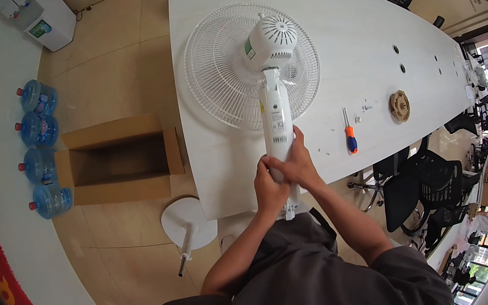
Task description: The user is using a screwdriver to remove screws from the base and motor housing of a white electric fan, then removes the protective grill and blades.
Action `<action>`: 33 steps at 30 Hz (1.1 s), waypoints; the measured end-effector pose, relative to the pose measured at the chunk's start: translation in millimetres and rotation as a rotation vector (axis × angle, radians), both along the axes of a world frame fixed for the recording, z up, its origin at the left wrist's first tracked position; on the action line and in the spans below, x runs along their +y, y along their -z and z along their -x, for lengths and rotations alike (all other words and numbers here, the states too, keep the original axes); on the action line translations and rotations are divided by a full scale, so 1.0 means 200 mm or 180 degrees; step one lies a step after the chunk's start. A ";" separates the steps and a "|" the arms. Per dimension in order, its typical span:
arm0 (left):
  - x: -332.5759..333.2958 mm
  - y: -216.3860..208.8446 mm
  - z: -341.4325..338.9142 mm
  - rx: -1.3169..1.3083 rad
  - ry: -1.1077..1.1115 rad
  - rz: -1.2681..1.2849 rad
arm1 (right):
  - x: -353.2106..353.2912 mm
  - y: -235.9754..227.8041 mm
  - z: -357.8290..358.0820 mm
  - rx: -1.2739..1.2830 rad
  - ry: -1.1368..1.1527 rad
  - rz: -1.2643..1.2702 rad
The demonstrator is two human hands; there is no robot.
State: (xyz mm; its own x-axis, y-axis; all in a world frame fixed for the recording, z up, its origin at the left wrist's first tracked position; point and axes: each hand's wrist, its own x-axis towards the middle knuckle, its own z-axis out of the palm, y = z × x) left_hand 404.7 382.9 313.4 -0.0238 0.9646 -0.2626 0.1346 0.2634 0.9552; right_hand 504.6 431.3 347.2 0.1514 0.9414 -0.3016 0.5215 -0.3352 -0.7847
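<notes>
White is coating the table (358,26), whose broad top is giving the work a wide support. On the floor (113,90) left of the table, a cardboard box (113,130) is standing with its flaps spread, probably to leave its inside within reach. On the table's near left part the fan (274,100) is lying, cage down and motor housing (276,39) up, its neck pointing toward you and overhanging the near edge, which is likely making the neck easier to grasp. Your left hand (270,190) is gripping the lower neck, fingers curled closed around it; your right hand (300,166) is gripping beside it, touching, fingers likewise wrapped, seemingly to steady the fan. Farther left of the table, bottles (42,165) are lining up, seemingly stored. Beside the table's near left corner a stand base (196,214) is resting. Toward the table's right a brown dish (399,106) is sitting; near its front edge a screwdriver (351,139) is lying beside small parts (367,108), presumably for easy reach.

You are seeing one table, one box, one fan, two hands, four bottles, one base, one dish, one screwdriver and several parts, too tiny for counting.
</notes>
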 end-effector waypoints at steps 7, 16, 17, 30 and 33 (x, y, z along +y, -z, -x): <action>-0.13 0.13 -0.05 -0.0358 -0.0191 -0.0094 | -0.10 0.05 -0.02 0.0287 0.0268 0.0146; -0.16 0.24 -0.12 -0.0167 0.0017 -0.0226 | -0.13 0.10 -0.07 0.0103 0.0299 0.0111; -0.16 0.24 -0.12 -0.0109 0.0025 -0.0272 | -0.11 0.10 -0.07 0.0102 0.0281 0.0117; -0.04 0.00 -0.08 -0.0216 0.0127 -0.0533 | 0.51 -0.11 -0.04 -0.0985 -0.0060 0.0068; -0.06 0.09 -0.12 -0.2138 0.0205 0.0674 | 0.52 -0.11 -0.09 -0.0579 -0.0202 0.0267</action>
State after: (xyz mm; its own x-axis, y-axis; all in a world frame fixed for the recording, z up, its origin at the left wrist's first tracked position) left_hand 427.9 371.5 295.9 0.2647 0.8852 -0.3826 -0.4444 0.4641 0.7663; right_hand 522.7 535.8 370.0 0.1517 0.9234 -0.3525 0.6743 -0.3575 -0.6462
